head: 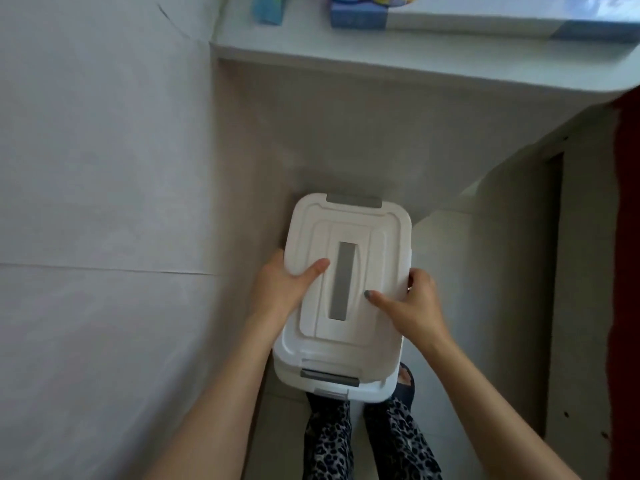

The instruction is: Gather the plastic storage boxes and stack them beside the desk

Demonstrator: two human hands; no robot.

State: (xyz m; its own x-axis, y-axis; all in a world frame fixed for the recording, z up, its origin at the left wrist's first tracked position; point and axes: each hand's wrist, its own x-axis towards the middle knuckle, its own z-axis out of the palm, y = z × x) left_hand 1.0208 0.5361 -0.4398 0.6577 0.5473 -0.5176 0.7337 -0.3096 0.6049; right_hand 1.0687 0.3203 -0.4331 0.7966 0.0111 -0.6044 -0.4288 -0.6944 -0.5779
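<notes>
A white plastic storage box (349,351) with a white lid, grey end latches and a grey strip handle on top is held in front of me, above the floor. My left hand (282,289) grips its left edge, thumb lying on the lid. At the right edge my right hand (414,306) holds on, its thumb stretched across the lid and fingers curled under the rim. The box hangs in the narrow gap between the wall and the white desk (415,60).
A pale wall (104,202) fills the left side. On the desk at the top lie blue boxes (358,15) and a long white carton (519,19). The desk's side panel (519,271) stands to the right, with a dark red surface (628,237) beyond. My feet in dark sandals (403,386) stand below the box.
</notes>
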